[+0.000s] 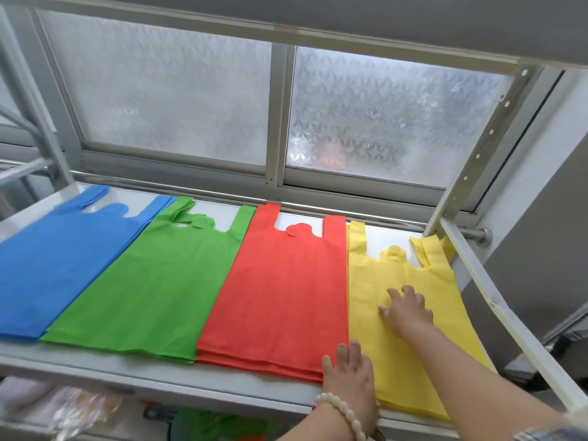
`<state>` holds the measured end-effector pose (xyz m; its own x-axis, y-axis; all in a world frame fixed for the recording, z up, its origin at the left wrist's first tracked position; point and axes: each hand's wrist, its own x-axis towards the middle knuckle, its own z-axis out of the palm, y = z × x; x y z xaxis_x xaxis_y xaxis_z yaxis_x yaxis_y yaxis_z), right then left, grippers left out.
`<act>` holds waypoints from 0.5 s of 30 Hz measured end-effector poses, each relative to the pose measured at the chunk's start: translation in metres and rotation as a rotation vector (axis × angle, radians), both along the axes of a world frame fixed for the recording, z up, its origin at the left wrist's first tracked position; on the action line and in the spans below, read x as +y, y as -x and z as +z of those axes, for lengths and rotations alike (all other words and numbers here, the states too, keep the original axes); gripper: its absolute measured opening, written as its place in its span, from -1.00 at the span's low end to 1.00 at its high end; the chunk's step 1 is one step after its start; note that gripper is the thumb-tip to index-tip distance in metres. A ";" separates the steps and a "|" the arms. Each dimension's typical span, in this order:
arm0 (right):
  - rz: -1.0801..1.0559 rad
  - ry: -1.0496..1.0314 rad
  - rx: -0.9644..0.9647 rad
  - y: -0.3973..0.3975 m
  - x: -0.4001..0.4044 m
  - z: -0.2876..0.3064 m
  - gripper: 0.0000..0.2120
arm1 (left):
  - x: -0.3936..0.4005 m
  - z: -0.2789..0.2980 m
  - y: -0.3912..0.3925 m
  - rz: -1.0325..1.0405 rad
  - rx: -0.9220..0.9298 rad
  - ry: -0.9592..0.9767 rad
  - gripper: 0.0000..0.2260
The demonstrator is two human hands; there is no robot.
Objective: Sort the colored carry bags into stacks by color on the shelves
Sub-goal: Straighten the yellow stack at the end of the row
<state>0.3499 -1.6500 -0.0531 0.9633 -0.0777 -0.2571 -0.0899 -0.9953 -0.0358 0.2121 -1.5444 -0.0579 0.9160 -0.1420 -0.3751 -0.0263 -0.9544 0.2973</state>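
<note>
Four stacks of carry bags lie flat in a row on the grey shelf (133,375), handles pointing toward 12 o'clock. From 9 o'clock to 3 o'clock: the blue stack (60,265), the green stack (152,288), the red stack (280,291) and the yellow stack (410,361). Each overlaps or touches its neighbour along the long edge; the green stack lies over the blue stack's right edge, and the red stack's right edge meets the yellow.

The right hand (409,310) lies palm-down on the middle of the yellow stack, fingers spread and nearly straight, pressing the top bag and gripping nothing. The left hand (350,377), at about 6 o'clock, rests flat at the near edge where red and yellow meet, fingers extended toward 12 o'clock, holding nothing that can be seen. A white bead bracelet (340,412) circles the left wrist.

Behind the stacks at 12 o'clock stands a frosted window (197,97) in a grey frame, with a metal rail (413,229) running along the shelf's back edge. A perforated shelf upright (490,132) rises at 2 o'clock, close beside the yellow stack's handles, and a pale side bar (509,316) runs down past the yellow stack's right edge. Another shelf board (318,11) overhangs the top. Below the shelf, at 7 o'clock, blurred clear plastic packets (73,405) and something green (219,421) show
</note>
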 end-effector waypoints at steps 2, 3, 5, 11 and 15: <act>0.012 0.007 0.019 -0.001 0.007 -0.003 -0.57 | 0.006 0.003 0.001 -0.024 0.073 0.011 -0.33; -0.004 0.011 0.032 -0.001 0.010 -0.005 -0.58 | 0.011 0.004 0.002 -0.034 0.093 0.022 -0.31; -0.051 0.042 0.051 -0.002 0.018 -0.005 -0.59 | 0.022 0.005 0.004 -0.059 0.089 0.059 -0.31; -0.024 0.000 -0.117 0.001 0.069 0.012 -0.65 | 0.090 0.013 0.010 0.048 0.009 0.036 -0.37; 0.147 -0.123 -0.213 0.016 0.141 0.017 -0.65 | 0.168 0.016 0.023 0.266 -0.044 -0.092 -0.47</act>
